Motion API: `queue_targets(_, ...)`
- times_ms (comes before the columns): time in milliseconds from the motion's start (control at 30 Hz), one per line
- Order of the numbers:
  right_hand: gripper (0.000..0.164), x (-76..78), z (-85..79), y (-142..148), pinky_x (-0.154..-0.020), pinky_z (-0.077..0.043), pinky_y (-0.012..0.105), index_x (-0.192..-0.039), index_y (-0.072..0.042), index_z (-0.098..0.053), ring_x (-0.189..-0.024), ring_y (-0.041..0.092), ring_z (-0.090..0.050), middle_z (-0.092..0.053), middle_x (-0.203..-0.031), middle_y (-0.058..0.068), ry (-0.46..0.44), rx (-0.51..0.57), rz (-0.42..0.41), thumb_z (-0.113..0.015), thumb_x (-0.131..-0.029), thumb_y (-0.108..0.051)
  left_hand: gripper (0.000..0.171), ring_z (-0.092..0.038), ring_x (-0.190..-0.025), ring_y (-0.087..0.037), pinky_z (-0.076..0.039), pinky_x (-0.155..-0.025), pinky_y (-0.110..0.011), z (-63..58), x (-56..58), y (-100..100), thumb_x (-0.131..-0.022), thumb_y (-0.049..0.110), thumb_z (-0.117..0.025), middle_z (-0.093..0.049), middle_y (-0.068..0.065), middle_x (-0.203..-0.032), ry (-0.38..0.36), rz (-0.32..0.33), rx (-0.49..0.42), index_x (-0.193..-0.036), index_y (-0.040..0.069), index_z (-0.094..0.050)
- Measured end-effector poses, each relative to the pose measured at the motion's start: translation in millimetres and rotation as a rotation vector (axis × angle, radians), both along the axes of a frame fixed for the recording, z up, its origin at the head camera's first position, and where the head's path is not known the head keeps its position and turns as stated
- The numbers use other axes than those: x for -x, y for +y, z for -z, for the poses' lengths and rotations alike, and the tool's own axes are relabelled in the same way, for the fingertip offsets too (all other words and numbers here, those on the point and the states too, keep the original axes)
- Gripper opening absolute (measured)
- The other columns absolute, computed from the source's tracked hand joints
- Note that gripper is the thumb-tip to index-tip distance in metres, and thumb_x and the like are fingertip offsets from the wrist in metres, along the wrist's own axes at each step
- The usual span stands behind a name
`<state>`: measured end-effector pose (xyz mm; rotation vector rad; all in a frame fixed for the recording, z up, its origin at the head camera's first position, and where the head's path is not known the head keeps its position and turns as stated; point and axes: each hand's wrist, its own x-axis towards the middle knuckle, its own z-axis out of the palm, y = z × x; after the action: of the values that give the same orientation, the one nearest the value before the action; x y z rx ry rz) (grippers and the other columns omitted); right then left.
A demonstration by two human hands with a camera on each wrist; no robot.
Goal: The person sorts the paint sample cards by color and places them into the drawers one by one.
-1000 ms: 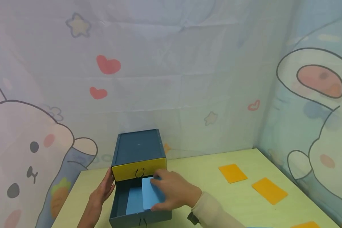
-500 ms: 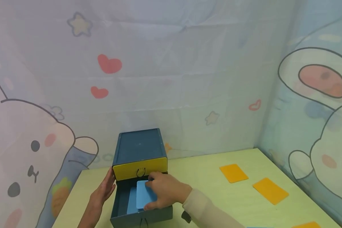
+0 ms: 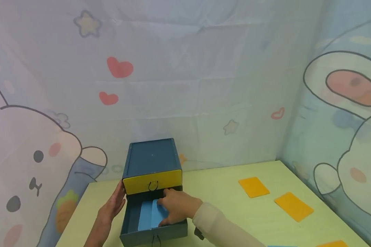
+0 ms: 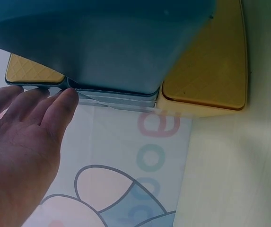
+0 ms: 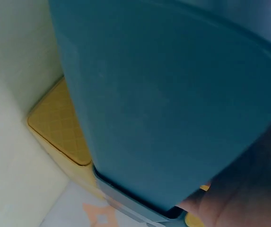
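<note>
In the head view a small blue two-drawer box [image 3: 151,156] stands on the table. Its upper drawer, with a yellow front [image 3: 170,178], is closed, and its lower drawer [image 3: 173,230] is pulled out. My right hand [image 3: 180,206] reaches into that lower drawer and holds a light blue card [image 3: 157,213] by its opposite edges, fingers at the far edge and thumb at the near one. Another light blue card [image 3: 144,216] lies on the drawer floor, partly covered. My left hand [image 3: 109,206], fingers extended, rests against the box's left side; the left wrist view shows its fingertips [image 4: 68,101] there.
Orange cards [image 3: 254,187] lie on the pale green table [image 3: 216,192] to the right, one cut by the frame's lower edge. A sliver of a blue card [image 3: 281,246] shows at the bottom. A cartoon-printed cloth [image 3: 188,85] hangs behind the box.
My right hand has moved left and lower into the drawer with the light blue card, which now lies nearly flat beside the other one. My left hand has stayed at the box's side.
</note>
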<state>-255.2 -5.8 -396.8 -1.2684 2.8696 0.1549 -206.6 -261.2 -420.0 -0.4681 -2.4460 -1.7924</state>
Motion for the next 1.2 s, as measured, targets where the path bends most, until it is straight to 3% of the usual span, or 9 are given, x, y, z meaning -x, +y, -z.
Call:
queue_targets(67, 0.066, -0.1, 0.7, 0, -0.088, -0.058, 0.026, -0.134, -0.027, -0.065, -0.104, 0.014, -0.062, -0.066, -0.124, 0.004, -0.02, 0.001, 0.002, -0.072, -0.081, -0.066, 0.056, -0.026, -0.135, 0.02, -0.035, -0.103, -0.003, 0.4, 0.1, 0, -0.112, 0.039, -0.011, -0.013, -0.018, -0.168, -0.004, -0.005, 0.007, -0.164, 0.016, -0.005)
queue_targets(167, 0.067, 0.7, 1.5, 0, -0.088, -0.057, 0.025, -0.134, -0.026, -0.065, -0.103, 0.013, -0.062, -0.066, -0.123, 0.003, -0.023, 0.021, 0.008, -0.073, -0.08, -0.066, 0.056, -0.023, -0.149, -0.007, -0.036, -0.103, -0.003, 0.2, 0.5, 1, -0.112, 0.04, -0.011, -0.014, -0.017, -0.169, -0.011, -0.018, 0.02, -0.164, 0.017, -0.005)
queue_targets(300, 0.07, 2.0, 3.7, -2, -0.084, -0.058, 0.024, -0.132, -0.023, -0.066, -0.099, 0.011, -0.063, -0.068, -0.119, 0.002, -0.005, 0.037, 0.017, -0.073, -0.08, -0.069, 0.057, -0.016, -0.151, -0.035, -0.036, -0.102, -0.003, -0.1, 0.2, 2, -0.112, 0.041, -0.011, -0.015, -0.016, -0.169, -0.024, -0.024, 0.027, -0.164, 0.018, -0.005)
queue_targets(533, 0.071, 3.5, 10.0, -10, -0.086, -0.06, 0.026, -0.129, -0.022, -0.066, -0.103, 0.015, -0.065, -0.067, -0.122, 0.001, 0.057, -0.041, 0.047, -0.076, -0.076, -0.069, 0.055, -0.021, -0.151, -0.025, -0.036, -0.104, -0.005, -0.8, -1.0, 2, -0.112, 0.04, -0.011, -0.015, -0.015, -0.169, -0.01, -0.037, 0.054, -0.164, 0.021, -0.005)
queue_targets(733, 0.07, 4.3, 15.1, -13, -0.088, -0.06, 0.026, -0.128, -0.024, -0.066, -0.105, 0.015, -0.064, -0.065, -0.125, 0.001, 0.065, -0.088, 0.054, -0.079, -0.074, -0.066, 0.056, -0.02, -0.151, -0.028, -0.035, -0.105, -0.005, -2.0, -1.2, 2, -0.112, 0.04, -0.011, -0.015, -0.017, -0.169, -0.003, -0.017, 0.044, -0.164, 0.019, -0.005)
queue_targets(900, 0.071, 5.4, 17.1, -14, -0.087, -0.06, 0.027, -0.13, -0.027, -0.064, -0.106, 0.013, -0.064, -0.065, -0.124, -0.001, 0.097, -0.125, 0.056, -0.076, -0.075, -0.069, 0.054, -0.026, -0.146, 0.0, -0.035, -0.104, -0.004, -0.8, -1.5, 1, -0.113, 0.037, -0.012, -0.016, -0.018, -0.168, 0.012, -0.012, 0.032, -0.164, 0.019, -0.006)
queue_targets(967, 0.071, 5.3, 17.1, -13, -0.086, -0.061, 0.027, -0.131, -0.028, -0.063, -0.106, 0.012, -0.064, -0.065, -0.124, -0.003, 0.103, -0.133, 0.058, -0.076, -0.075, -0.069, 0.054, -0.026, -0.146, -0.002, -0.036, -0.104, -0.004, -0.1, -1.3, 1, -0.113, 0.036, -0.012, -0.016, -0.018, -0.168, 0.018, -0.015, 0.043, -0.164, 0.019, -0.006)
queue_targets(1100, 0.071, 4.6, 15.3, -11, -0.082, -0.061, 0.027, -0.131, -0.028, -0.061, -0.103, 0.011, -0.064, -0.065, -0.122, -0.004, 0.096, -0.119, 0.054, -0.073, -0.077, -0.071, 0.055, -0.022, -0.151, -0.022, -0.036, -0.104, -0.004, -0.2, -0.6, 1, -0.113, 0.036, -0.012, -0.016, -0.018, -0.168, 0.023, -0.012, 0.046, -0.164, 0.018, -0.006)
queue_targets(1200, 0.07, 3.7, 12.7, -8, -0.079, -0.061, 0.027, -0.131, -0.028, -0.061, -0.101, 0.011, -0.064, -0.065, -0.121, -0.004, 0.099, -0.094, 0.036, -0.07, -0.078, -0.073, 0.055, -0.024, -0.15, -0.009, -0.035, -0.103, -0.003, -0.8, -0.1, 1, -0.113, 0.037, -0.013, -0.014, -0.018, -0.168, 0.014, -0.006, 0.03, -0.164, 0.017, -0.006)
